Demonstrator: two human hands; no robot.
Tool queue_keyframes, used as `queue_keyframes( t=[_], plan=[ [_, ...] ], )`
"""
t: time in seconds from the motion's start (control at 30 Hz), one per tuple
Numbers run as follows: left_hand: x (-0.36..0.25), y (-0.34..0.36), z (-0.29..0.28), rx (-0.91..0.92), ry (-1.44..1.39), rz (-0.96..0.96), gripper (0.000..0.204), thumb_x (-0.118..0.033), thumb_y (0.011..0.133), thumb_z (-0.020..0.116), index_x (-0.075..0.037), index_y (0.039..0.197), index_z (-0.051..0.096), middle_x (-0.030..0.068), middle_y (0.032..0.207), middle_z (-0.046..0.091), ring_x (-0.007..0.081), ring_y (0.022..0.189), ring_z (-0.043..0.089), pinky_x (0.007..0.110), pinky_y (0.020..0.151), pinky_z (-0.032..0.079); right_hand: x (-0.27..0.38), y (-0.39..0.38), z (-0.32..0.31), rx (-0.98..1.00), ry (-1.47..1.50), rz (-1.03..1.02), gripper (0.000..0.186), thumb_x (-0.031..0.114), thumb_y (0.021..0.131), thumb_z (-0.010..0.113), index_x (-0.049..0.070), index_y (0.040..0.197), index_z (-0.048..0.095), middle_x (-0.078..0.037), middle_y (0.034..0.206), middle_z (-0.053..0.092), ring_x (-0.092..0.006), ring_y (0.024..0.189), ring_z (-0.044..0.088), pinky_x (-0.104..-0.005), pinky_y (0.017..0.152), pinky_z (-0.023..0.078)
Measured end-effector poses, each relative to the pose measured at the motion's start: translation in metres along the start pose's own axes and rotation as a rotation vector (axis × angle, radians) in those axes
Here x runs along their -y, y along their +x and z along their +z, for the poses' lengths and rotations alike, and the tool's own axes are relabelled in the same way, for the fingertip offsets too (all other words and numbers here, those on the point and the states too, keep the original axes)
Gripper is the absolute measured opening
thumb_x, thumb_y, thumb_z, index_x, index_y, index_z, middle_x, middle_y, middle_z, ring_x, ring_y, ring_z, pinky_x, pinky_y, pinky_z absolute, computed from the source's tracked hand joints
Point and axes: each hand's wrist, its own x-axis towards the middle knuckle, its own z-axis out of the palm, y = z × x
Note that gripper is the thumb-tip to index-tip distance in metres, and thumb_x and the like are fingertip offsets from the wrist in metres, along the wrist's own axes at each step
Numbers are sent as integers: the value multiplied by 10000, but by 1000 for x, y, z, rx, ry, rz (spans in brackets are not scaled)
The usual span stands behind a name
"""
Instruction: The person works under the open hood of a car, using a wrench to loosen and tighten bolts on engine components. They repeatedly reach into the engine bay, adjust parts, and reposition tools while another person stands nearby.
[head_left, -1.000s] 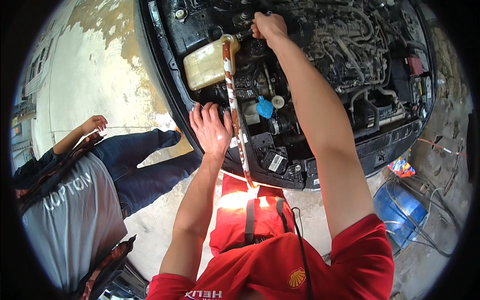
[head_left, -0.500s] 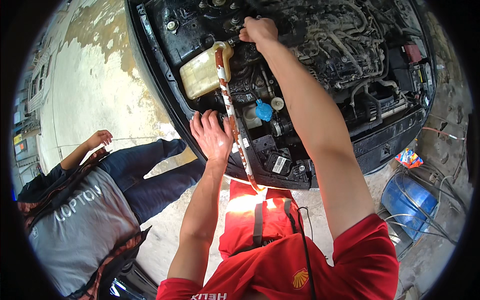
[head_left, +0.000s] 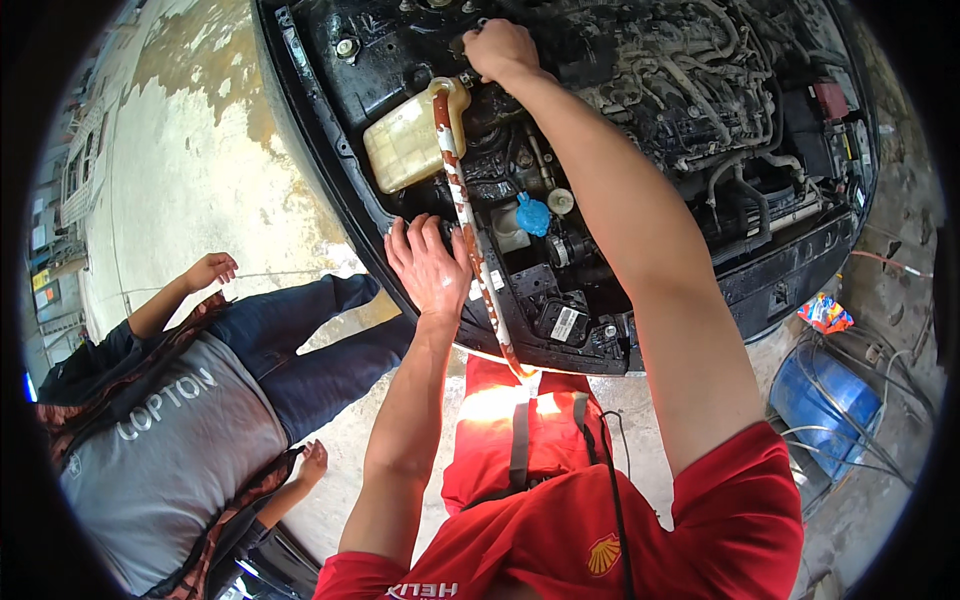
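Observation:
My right hand [head_left: 500, 48] is closed at the far side of the engine bay, its fingers curled round something small and dark that I cannot make out. My left hand [head_left: 428, 262] lies with fingers spread over the black front side edge of the bay. Close beside it runs a long rod [head_left: 462, 200], mottled white and reddish-brown, from the car's front edge up across a yellowed plastic reservoir [head_left: 408, 145]. A blue cap [head_left: 533, 214] sits on a pale tank to the right of the rod. My right forearm hides part of the engine.
The dusty engine [head_left: 690, 100] fills the bay's right part. Another person in a grey shirt [head_left: 180, 440] stands at the left. A blue drum [head_left: 825, 405] with cables and a colourful packet [head_left: 826, 313] are on the right.
My right hand has moved slightly left and away from me, its fingers now curled tighter. My left hand stays on the edge. The other person's second hand has come into view.

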Motion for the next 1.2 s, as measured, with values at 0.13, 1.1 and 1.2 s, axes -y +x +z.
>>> queue_keyframes(
  t=[0.13, 1.1, 1.2],
  plan=[
    [0, 1, 0, -9, 0, 5, 389, -317, 958, 681, -59, 1241, 613, 103, 1335, 605, 387, 1407, 443, 577, 1230, 264, -28, 7, -3, 6, 332, 198, 431, 332, 1002, 552, 6, 811, 759, -100, 726, 774, -208, 667, 777, -343, 808, 633],
    [1, 0, -1, -6, -15, -12, 394, -323, 967, 686, -58, 1250, 614, 105, 1332, 597, 401, 1404, 426, 566, 1218, 277, -41, 14, -11, 120, 817, 322, 206, 145, 940, 597, -42, 952, 683, -154, 895, 748, -199, 732, 734, -300, 692, 655],
    [1, 0, -1, 7, -19, -17, 399, -330, 966, 678, -59, 1252, 617, 103, 1339, 599, 397, 1410, 428, 570, 1225, 266, -39, 13, -9, 98, 748, 270, 213, 152, 937, 614, -47, 946, 693, -168, 884, 752, -203, 710, 739, -303, 670, 656]
  ],
)
